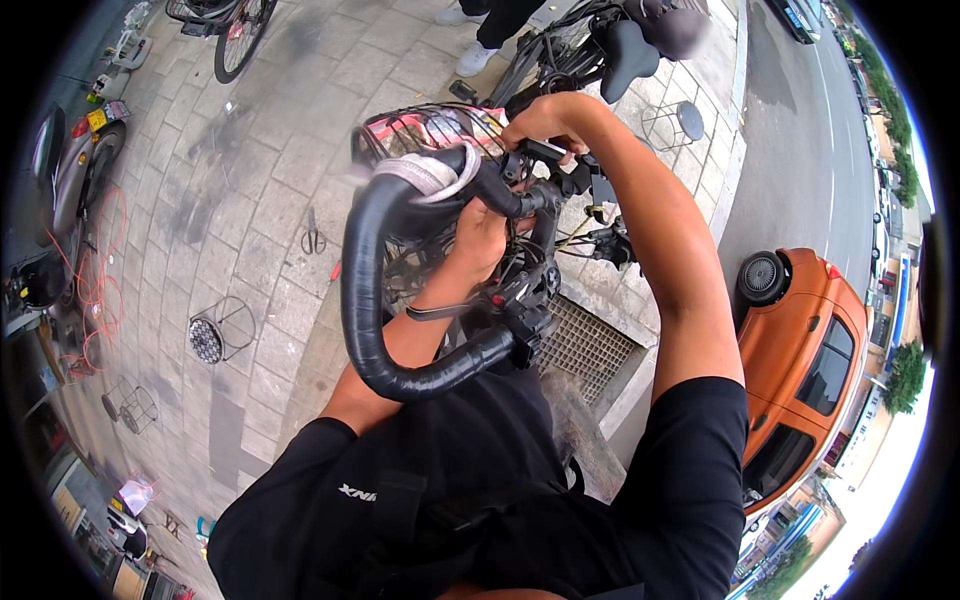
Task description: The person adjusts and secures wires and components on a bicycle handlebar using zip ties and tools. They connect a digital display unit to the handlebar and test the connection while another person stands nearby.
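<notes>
A thick black padded loop (362, 290) curves across the front of a bike, with a pale cloth (425, 175) wrapped round its far end. My left forearm passes beneath this loop. Close by the dark handlebar parts (540, 200), my left hand (482, 240) is closed; its fingertips and whatever they grip are hidden. Farther away, my right hand (545, 122) reaches over a small black block-shaped part (543, 152) beside the basket. Its fingers are bent down around the fittings there, and what they hold cannot be made out. The black wire basket (400, 128) contains red and white packaging.
Scissors (313, 238) lie on the paving to the left, near a round stool (207, 340). A metal grate (588, 345) is below the bike. An orange car (805, 370) stands at right. Another bike (628, 60) and a person's legs (490, 25) are ahead.
</notes>
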The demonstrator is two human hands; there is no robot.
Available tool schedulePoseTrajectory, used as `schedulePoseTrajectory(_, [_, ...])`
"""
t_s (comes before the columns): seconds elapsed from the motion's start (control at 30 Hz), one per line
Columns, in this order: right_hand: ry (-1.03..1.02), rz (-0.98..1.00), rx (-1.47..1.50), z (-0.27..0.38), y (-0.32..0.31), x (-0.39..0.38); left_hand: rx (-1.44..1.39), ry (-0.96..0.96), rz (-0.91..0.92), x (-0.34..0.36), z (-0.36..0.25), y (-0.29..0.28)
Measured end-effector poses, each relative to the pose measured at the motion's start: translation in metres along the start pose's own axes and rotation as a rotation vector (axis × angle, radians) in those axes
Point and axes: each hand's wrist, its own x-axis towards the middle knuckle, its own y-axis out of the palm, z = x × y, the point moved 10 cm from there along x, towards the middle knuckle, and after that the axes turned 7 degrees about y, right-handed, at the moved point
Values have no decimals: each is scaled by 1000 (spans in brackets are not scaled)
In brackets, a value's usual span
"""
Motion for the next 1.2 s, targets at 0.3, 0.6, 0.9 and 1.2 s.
schedulePoseTrajectory(0.3, [-301,-308,-115,35,-12,-49,-94,52,0,-8,2,-1])
schedulePoseTrajectory(0.6, [-328,-467,-375,54,-5,-82,-268,36,-82,-13,-3,-5])
schedulePoseTrajectory(0.9, [-260,-511,-419,54,2,-85,-189,21,-160,-14,3,-8])
schedulePoseTrajectory(1.2, [-260,-276,-209,48,-5,-39,-232,13,-106,-4,0,-1])
